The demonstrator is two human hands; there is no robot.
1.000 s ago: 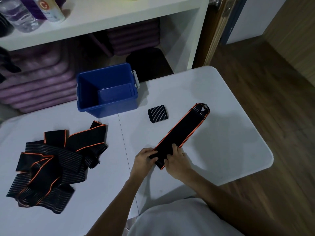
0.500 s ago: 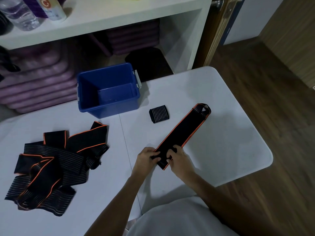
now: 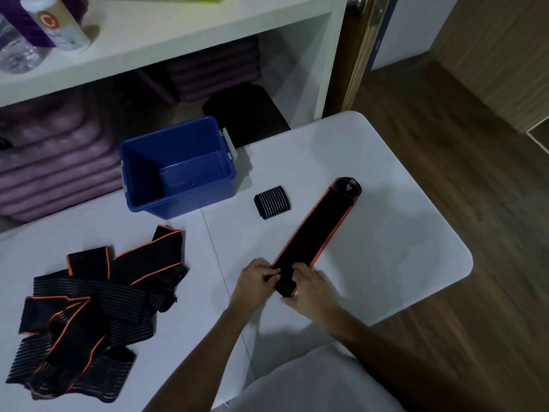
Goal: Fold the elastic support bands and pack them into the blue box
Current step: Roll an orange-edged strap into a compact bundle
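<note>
A long black elastic band with orange edges lies stretched diagonally on the white table. Its near end is turned over into a small roll. My left hand pinches that roll from the left and my right hand grips it from the right. The open blue box stands at the table's far side, and I see nothing in it. A small rolled black band with pale stripes lies between the box and the long band. A loose pile of several black and orange bands covers the left of the table.
A white shelf unit stands behind the table with bottles on top and purple mats below. The table's rounded right edge drops to a wooden floor. A door frame rises at the far right.
Both hands have rolled the near end of the band a little farther up its length. The box, the small roll and the pile have not moved.
</note>
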